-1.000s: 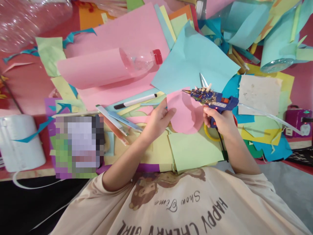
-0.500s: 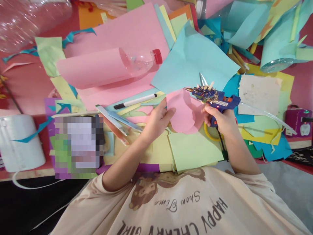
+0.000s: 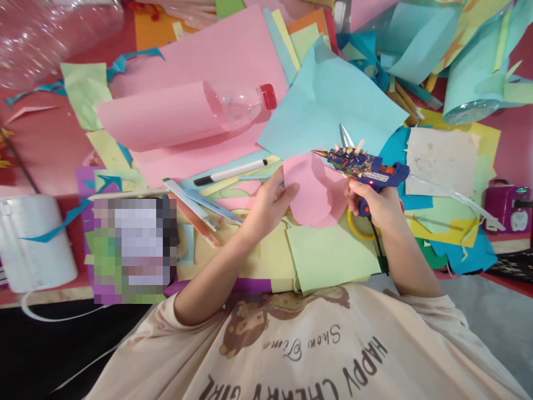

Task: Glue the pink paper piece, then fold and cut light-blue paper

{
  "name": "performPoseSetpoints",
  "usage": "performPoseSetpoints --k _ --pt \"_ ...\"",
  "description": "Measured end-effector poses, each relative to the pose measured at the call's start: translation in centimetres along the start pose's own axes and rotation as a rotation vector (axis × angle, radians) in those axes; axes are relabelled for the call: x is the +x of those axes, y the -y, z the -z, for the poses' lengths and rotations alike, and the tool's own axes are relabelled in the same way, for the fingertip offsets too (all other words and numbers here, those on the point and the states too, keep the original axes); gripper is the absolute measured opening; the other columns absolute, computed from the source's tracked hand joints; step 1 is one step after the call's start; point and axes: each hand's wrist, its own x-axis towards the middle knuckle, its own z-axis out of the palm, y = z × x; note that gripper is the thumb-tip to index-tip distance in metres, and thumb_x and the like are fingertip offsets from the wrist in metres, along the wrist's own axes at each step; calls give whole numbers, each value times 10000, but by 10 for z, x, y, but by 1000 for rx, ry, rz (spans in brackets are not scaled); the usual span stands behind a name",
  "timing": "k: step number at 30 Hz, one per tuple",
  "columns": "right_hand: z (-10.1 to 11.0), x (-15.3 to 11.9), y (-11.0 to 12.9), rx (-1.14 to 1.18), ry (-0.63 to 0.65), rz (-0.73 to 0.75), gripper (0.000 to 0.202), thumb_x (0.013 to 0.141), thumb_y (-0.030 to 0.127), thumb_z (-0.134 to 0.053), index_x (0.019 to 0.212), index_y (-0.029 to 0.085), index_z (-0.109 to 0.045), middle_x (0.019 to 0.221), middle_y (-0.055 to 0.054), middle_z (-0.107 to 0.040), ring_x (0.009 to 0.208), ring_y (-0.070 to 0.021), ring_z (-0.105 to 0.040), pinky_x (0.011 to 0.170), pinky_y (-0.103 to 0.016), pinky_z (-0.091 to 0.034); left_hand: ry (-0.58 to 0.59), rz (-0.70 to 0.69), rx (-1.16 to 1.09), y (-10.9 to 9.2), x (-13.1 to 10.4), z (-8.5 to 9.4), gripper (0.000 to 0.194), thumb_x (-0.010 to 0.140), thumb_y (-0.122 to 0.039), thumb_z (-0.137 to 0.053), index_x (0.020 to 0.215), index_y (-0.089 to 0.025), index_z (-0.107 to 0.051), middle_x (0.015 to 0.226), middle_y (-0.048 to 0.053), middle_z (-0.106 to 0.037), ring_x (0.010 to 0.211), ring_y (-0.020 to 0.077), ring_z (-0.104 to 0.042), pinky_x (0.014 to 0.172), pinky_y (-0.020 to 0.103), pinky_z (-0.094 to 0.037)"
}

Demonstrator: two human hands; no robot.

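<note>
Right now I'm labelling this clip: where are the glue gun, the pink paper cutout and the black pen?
glue gun (image 3: 377, 173), head view, on its blue body.
pink paper cutout (image 3: 312, 191), head view, on its middle.
black pen (image 3: 231, 172), head view, on its white barrel.

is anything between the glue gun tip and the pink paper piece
Nothing visible. The right hand holds the glue gun with its tip over the upper edge of the pink paper piece, which the left hand holds by its left edge. The scissors lie behind the gun.
</note>
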Motion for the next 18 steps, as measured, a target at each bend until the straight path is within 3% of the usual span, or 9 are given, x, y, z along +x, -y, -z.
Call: performPoseSetpoints --k 12,18 --pt "1 0 -1 -44 -25 -29 234 752 319 -694 624 189 -547 493 28 -569 381 -81 -502 357 -204 -366 3 -21 0 -2 0 0 396 883 -430 -593 1192 -183 -581 790 9 -644 623 119 -584 594 227 -484" --pt "2 0 -2 -88 -59 -33 231 757 333 -694 629 194 -562 473 33 -555 372 -85 -491 358 -213 -379 11 -24 -7 -5 0 -1 456 879 -475 -587 1232 -189 -564 922 53 -708 685 142 -641 607 241 -508"
